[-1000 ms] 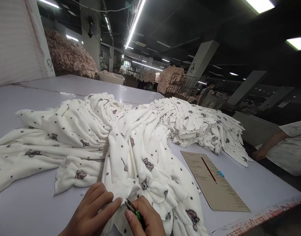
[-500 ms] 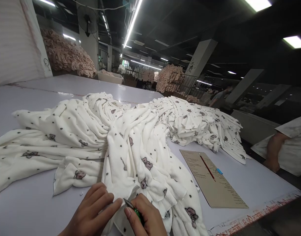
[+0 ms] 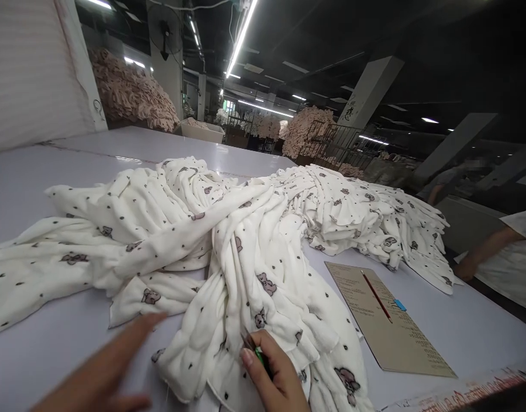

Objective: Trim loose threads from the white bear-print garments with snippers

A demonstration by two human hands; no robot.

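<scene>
While we lean over the white table [image 3: 52, 171], a long heap of white printed fabric [image 3: 254, 252] sprawls across it from the far right down to the near edge. To the right of the heap lies a tan card sheet [image 3: 387, 326] with a red pencil [image 3: 376, 296] and a small blue clip [image 3: 400, 305] on it. Beyond the table's right side, a co-worker's arm [image 3: 481, 257] shows in a white sleeve. Pinkish stacks of cloth [image 3: 134, 91] fill the far background.

Our right hand [image 3: 275, 377] rests on the near end of the fabric, fingers curled around a small green-handled snipper [image 3: 254, 350]. Its long axis runs from near right to far left, with the dark tip pointing far-left into the folds. Our left hand [image 3: 103, 372] is spread flat and loose over the table just left of the fabric, holding nothing, its fingertips close to a folded edge; the hand is blurred, so we cannot tell whether it touches the cloth.
</scene>
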